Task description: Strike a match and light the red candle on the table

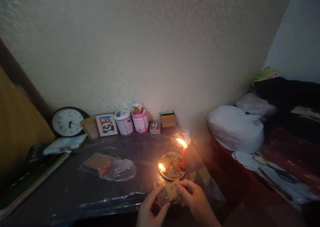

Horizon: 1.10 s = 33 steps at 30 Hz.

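Low in the view, my left hand (152, 207) and my right hand (192, 197) meet around a small tan card or packet (172, 190) with reddish marks. The fingers of both hands are closed at its edges. Something clear and shiny, perhaps plastic, shows beneath it by my left fingers; I cannot make out what it is. Just beyond my hands is a round speckled plate (172, 163). On its right side a tall orange-red candle (184, 157) burns upright, its flame leaning left. A short, low candle (162, 168) burns at the plate's left edge.
Plastic film covers the dark table (82, 187). At left lies a clear bag (120, 169) beside a tan packet. A clock (68, 122), framed panda picture (107, 124), two canisters (125, 123) and small boxes (168, 119) line the wall. White plastic bags (235, 128) sit at right.
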Each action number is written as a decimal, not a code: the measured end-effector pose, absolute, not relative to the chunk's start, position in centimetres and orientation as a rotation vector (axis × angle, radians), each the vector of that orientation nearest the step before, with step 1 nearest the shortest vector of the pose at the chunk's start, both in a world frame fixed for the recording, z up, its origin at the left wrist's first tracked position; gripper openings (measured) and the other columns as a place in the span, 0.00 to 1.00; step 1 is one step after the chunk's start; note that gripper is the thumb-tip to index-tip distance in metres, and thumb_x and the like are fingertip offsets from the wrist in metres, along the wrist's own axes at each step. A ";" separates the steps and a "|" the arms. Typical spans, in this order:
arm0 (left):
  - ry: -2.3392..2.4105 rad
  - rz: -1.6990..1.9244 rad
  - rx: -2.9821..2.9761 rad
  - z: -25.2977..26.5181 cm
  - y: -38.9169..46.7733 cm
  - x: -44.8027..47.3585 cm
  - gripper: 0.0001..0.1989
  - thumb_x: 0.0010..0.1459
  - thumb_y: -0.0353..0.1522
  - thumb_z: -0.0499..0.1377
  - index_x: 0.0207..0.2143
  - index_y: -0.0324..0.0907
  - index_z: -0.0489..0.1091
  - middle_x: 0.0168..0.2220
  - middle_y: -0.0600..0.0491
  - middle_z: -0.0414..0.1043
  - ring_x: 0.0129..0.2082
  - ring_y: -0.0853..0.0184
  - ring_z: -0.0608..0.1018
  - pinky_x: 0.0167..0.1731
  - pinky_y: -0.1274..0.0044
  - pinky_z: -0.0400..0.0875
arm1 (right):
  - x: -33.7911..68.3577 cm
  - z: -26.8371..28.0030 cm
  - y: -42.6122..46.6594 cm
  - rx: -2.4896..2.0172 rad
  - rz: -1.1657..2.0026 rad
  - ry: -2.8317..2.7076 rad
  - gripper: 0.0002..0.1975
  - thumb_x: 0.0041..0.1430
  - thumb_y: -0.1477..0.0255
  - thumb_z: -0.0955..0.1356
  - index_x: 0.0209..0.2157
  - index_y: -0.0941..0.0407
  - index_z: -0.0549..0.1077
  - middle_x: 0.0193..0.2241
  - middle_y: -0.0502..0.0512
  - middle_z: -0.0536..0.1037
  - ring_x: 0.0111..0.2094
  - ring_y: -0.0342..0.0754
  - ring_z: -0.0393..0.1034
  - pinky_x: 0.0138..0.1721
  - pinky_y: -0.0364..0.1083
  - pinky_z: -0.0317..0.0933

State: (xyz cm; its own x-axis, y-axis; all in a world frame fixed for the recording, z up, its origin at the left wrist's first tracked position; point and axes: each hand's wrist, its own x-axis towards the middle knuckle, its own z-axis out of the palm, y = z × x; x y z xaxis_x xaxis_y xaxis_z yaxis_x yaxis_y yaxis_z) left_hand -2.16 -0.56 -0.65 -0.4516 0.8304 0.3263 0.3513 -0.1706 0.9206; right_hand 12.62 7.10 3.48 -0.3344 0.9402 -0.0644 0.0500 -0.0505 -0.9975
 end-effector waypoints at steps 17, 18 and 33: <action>1.238 1.741 0.980 -0.9 0.1 -1.3 0.25 0.43 0.40 0.67 0.44 0.40 0.71 0.41 0.43 0.79 0.41 0.55 0.79 0.43 0.68 0.71 | 12.2 3.6 6.7 -1.082 1.505 -1.393 0.13 0.47 0.63 0.70 0.28 0.57 0.67 0.17 0.46 0.70 0.18 0.42 0.65 0.18 0.40 0.58; 1.209 1.727 0.966 -0.7 0.1 -1.2 0.24 0.43 0.40 0.67 0.43 0.40 0.70 0.40 0.43 0.79 0.40 0.56 0.79 0.42 0.68 0.72 | 12.2 3.6 6.6 -1.098 1.502 -1.399 0.14 0.47 0.63 0.70 0.30 0.58 0.68 0.18 0.47 0.71 0.19 0.44 0.67 0.18 0.40 0.58; 1.451 1.529 1.316 -0.9 -0.1 -1.1 0.19 0.50 0.38 0.60 0.44 0.42 0.70 0.41 0.46 0.80 0.39 0.58 0.80 0.40 0.71 0.74 | 12.8 5.7 4.3 -0.777 0.664 -2.289 0.09 0.58 0.76 0.65 0.34 0.52 0.77 0.56 0.58 0.65 0.55 0.55 0.61 0.54 0.54 0.59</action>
State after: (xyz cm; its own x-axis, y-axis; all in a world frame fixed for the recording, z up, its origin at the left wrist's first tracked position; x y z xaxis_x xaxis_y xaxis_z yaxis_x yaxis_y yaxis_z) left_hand -1.05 -0.14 -0.88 -0.2893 0.9299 0.2273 0.1785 -0.1808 0.9672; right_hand 12.78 4.26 5.69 -0.6319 0.6679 0.3933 0.3539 0.7001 -0.6202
